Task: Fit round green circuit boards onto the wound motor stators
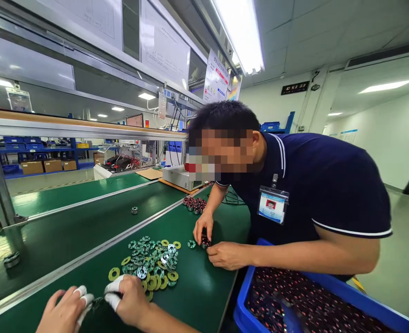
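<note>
At the lower left, my left hand (65, 309) is closed, white finger cots on its fingertips. It pinches a small green ring-shaped circuit board (97, 303), partly hidden and blurred. My right hand (133, 296), also with white finger cots, is closed in a pinch close beside that board; what lies between its fingertips is mostly hidden. Just beyond my hands, a loose pile of green ring-shaped circuit boards (147, 252) lies on the green bench top (197, 291). Yellow flat rings (114, 274) are mixed in and around it.
A co-worker (315, 185) leans in from the right, both hands on a dark round part (204, 241). A blue bin (241, 307) full of dark parts stands lower right. More reddish-dark parts (194, 204) sit farther back. A metal rail (86, 259) runs along the bench.
</note>
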Tool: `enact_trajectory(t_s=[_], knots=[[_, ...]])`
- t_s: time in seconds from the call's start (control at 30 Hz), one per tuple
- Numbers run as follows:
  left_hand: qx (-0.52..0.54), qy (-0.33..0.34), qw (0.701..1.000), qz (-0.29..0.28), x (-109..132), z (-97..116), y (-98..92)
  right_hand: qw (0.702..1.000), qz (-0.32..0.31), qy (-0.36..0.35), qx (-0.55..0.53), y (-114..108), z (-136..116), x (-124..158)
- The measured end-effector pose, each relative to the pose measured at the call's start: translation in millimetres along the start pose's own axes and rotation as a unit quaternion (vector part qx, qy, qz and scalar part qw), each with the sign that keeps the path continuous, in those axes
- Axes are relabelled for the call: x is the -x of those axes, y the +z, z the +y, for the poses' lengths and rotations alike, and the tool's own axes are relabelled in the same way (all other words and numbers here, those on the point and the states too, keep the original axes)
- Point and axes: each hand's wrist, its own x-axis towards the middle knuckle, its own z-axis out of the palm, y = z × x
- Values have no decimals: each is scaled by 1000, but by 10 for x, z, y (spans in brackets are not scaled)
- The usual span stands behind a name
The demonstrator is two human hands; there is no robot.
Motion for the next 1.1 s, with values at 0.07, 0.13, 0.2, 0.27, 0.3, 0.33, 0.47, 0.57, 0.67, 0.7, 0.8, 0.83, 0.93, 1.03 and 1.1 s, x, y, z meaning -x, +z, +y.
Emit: enact_trajectory(t_s=[0.07, 0.13, 0.2, 0.27, 0.3, 0.33, 0.47, 0.57, 0.67, 0.7, 0.8, 0.83, 0.93, 1.03, 1.1], knots=[[22, -12, 999, -32, 1, 22, 19, 1000, -6, -10, 15, -28, 0, -5], [31, -43, 998, -32, 14, 58, 29, 999, -11, -10, 30, -27, -5, -11], [35, -73, 997, -13, 44, 135, 9, 999, -14, 1, 46, -10, -20, -11], [41, -83, 996, 4, 82, 242, -37, 998, -11, 22, 61, -9, -39, -6], [44, -82, 996, 10, 99, 297, -64, 997, -7, 34, 67, -24, -45, -3], [47, -81, 996, 13, 113, 348, -88, 996, -2, 47, 72, -54, -47, -1], [90, -70, 993, 28, 126, 461, -104, 995, 27, 66, 72, -253, -17, -16], [169, -57, 983, 38, 83, 476, -46, 999, 19, 27, 42, -342, 7, -41], [251, -44, 965, 65, 18, 461, 4, 1000, -9, -28, -4, -330, 35, -74], [263, -39, 961, 74, 2, 450, 7, 999, -7, -38, -16, -319, 50, -86], [262, -37, 961, 83, -10, 404, -26, 998, 28, -38, -36, -301, 109, -113], [256, -43, 962, 83, -5, 390, -47, 998, 41, -31, -38, -298, 130, -117], [248, -75, 962, 81, 17, 381, -106, 997, 71, -5, -24, -282, 185, -114], [242, -113, 961, 75, 21, 426, -135, 996, 92, 15, 7, -266, 220, -105], [243, -125, 959, 77, 14, 464, -142, 995, 100, 20, 21, -272, 232, -114]])
